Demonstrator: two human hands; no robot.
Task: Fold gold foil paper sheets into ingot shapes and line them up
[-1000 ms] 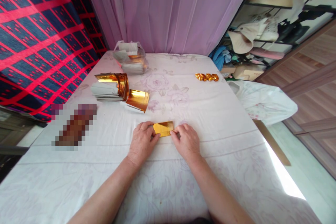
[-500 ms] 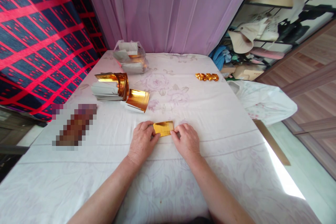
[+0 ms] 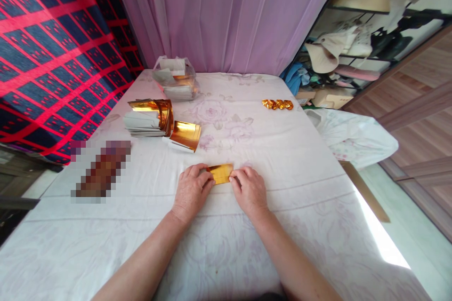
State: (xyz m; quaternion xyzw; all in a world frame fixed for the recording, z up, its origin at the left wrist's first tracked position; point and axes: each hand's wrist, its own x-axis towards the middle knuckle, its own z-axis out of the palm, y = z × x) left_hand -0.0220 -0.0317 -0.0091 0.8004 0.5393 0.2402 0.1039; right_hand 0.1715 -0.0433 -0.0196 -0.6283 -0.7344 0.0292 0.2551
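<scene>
A small piece of gold foil point(image 3: 221, 174) lies just below the centre of the frame, flat or nearly flat, between a person's two hands. It looks like a narrow rectangle, wider than it is tall, its right end set slightly higher than its left. The surface is a shiny, mirror-like yellow gold, darkening to a brownish reflection towards the upper left, and a thin line runs lengthwise near its lower edge; whether that is a fold or an edge is too small to tell. The left hand point(image 3: 192, 186), fingers curled and thumb pressed inward, grips the foil's left end and covers part of it. The right hand point(image 3: 251, 190) pinches the lower right corner between thumb and bent fingers. Beneath them spreads a white tablecloth point(image 3: 300, 160) with pale purple flowers. Left of centre and higher in the frame stands a stack of curved sheets point(image 3: 144, 123), gold on one face and greyish white on the other, with a loose gold sheet point(image 3: 186, 135) curling at its lower right. Above the stack, a clear plastic bag point(image 3: 174, 80) holds more such sheets. In the upper right part of the cloth lies a short row of crinkled gold pieces point(image 3: 277, 104).
</scene>
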